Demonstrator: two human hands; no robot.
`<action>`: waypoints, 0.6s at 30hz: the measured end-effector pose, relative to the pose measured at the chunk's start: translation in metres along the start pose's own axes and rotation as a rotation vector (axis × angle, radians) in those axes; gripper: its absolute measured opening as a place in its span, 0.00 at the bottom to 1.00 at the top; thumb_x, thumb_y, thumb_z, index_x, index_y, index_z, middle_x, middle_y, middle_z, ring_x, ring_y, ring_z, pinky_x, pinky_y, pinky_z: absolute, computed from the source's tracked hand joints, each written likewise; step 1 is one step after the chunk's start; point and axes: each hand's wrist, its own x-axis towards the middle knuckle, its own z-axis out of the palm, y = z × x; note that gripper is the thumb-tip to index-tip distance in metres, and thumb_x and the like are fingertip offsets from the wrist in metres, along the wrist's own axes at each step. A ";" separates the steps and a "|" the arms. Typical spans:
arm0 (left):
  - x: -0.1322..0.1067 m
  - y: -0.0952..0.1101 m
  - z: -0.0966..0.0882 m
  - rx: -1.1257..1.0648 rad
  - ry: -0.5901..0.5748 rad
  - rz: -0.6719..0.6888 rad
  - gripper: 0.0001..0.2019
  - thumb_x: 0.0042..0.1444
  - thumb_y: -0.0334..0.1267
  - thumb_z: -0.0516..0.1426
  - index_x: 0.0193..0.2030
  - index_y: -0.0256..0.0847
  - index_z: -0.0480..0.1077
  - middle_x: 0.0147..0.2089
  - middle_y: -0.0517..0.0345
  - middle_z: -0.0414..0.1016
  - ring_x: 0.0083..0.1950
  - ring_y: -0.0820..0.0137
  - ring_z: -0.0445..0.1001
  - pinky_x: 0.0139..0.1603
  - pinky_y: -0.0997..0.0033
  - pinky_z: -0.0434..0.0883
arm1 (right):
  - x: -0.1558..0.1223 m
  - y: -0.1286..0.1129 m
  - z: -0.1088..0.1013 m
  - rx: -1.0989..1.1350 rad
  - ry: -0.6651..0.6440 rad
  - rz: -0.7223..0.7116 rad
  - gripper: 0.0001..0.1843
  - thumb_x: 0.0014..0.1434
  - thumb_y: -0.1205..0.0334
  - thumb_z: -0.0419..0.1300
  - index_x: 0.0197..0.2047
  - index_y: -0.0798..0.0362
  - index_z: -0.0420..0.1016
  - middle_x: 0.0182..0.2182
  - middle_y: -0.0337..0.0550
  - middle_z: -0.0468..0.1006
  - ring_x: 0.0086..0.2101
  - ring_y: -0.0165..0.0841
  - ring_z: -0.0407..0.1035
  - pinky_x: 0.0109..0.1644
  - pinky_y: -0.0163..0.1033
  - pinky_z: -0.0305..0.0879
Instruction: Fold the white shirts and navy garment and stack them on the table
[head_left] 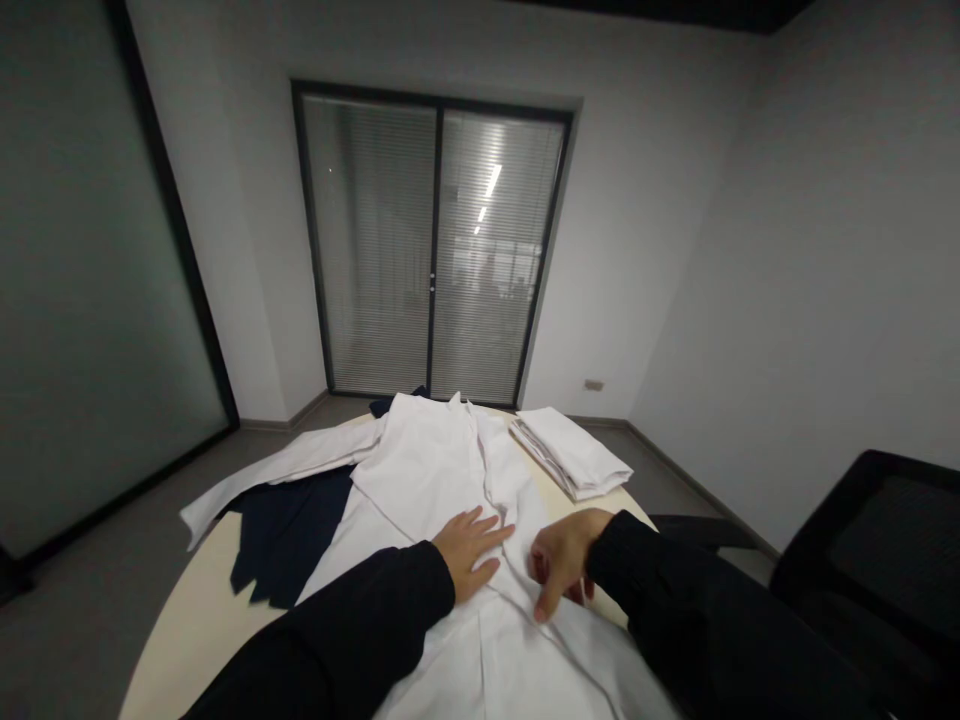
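Observation:
A white shirt [420,470] lies spread out on a cream table [187,620], one sleeve stretched to the left. My left hand [469,548] rests flat on the shirt's middle, fingers stretched out and pointing right. Close beside it, my right hand [564,560] bends down over the shirt with fingers curled, and it seems to pinch a fold of the white cloth. Both arms wear dark sleeves.
A dark navy garment [289,535] lies under the shirt at the left. A folded stack of white clothes [570,452] sits at the table's far right. A black chair [870,540] stands to the right. Glass doors with blinds [431,250] are ahead.

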 end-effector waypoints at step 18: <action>0.000 0.003 -0.002 -0.058 0.003 -0.015 0.23 0.62 0.46 0.50 0.63 0.46 0.63 0.66 0.55 0.64 0.70 0.50 0.52 0.66 0.42 0.55 | 0.008 0.001 0.013 0.145 0.081 -0.323 0.16 0.52 0.48 0.64 0.35 0.54 0.76 0.25 0.37 0.77 0.24 0.27 0.72 0.29 0.30 0.66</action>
